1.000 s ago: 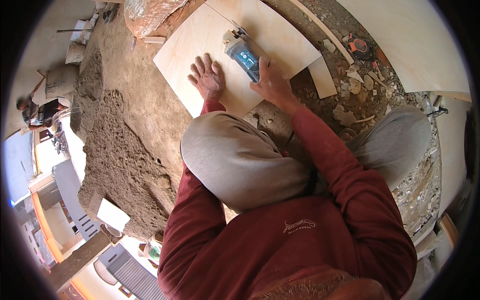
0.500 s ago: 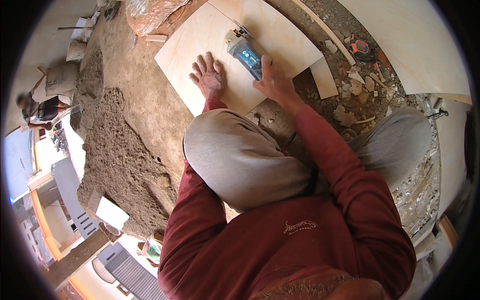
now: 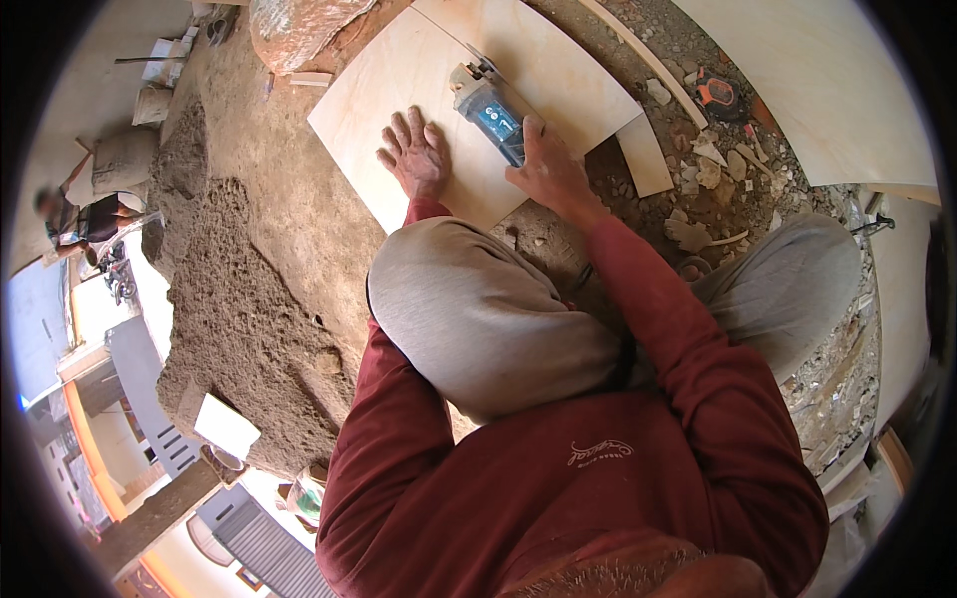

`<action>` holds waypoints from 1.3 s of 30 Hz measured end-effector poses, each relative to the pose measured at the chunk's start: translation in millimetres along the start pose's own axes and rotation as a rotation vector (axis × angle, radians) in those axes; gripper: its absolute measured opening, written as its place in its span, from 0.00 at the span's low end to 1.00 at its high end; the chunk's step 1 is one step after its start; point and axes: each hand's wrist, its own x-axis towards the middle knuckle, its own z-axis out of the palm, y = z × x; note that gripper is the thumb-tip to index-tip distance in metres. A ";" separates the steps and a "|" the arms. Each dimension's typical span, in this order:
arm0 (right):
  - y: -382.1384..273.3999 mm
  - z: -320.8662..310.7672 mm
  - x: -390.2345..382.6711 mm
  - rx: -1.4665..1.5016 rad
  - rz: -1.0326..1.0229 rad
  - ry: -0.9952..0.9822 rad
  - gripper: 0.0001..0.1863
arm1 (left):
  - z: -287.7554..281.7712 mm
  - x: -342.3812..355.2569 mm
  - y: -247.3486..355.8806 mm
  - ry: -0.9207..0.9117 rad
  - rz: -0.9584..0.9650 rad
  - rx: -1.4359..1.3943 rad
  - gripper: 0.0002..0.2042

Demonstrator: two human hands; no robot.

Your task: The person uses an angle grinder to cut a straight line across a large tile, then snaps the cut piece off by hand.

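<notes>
Now, the left hand has its fingers fanned wide, palm down on the pale tile, gripping nothing. Over on the right hand, fingers and thumb are closed round the rear of a blue grinder! That tool sits above the tile's middle, disc end by a thin dark line reaching the far edge; whether the disc touches, can't tell. Rightward, a narrow tile strip, then an orange-and-black tape measure on rubble.
</notes>
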 end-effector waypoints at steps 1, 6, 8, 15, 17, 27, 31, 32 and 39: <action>-3.3 -0.8 -0.8 -0.009 0.011 -0.016 0.37 | -1.2 -0.3 -2.6 0.001 -0.004 0.004 0.30; -1.7 -10.3 -5.4 -0.035 0.066 -0.049 0.38 | 3.2 -0.3 4.0 0.014 0.014 -0.007 0.29; -1.9 -13.1 -7.4 -0.035 0.067 -0.067 0.38 | 3.6 -0.6 3.5 0.026 0.013 -0.008 0.29; -0.6 -19.3 -16.8 -0.014 0.052 -0.070 0.38 | 5.9 -0.5 2.0 0.033 0.008 0.005 0.29; 0.5 -19.6 -19.7 -0.017 0.053 -0.073 0.38 | 5.9 -0.7 1.8 0.032 0.012 0.007 0.29; -0.6 -30.3 -33.4 -0.001 0.038 -0.032 0.33 | -3.5 -1.9 7.1 -0.016 0.011 -0.019 0.30; -1.3 -34.1 -37.3 -0.007 0.026 -0.038 0.33 | -8.1 -1.1 7.1 -0.042 -0.007 -0.034 0.30; 0.0 -34.0 -38.1 -0.011 0.023 -0.041 0.33 | -8.0 -1.4 7.5 -0.044 -0.007 -0.037 0.30; 3.2 -37.7 -41.5 -0.037 0.137 -0.222 0.50 | -9.0 -2.1 5.4 -0.035 0.000 -0.021 0.30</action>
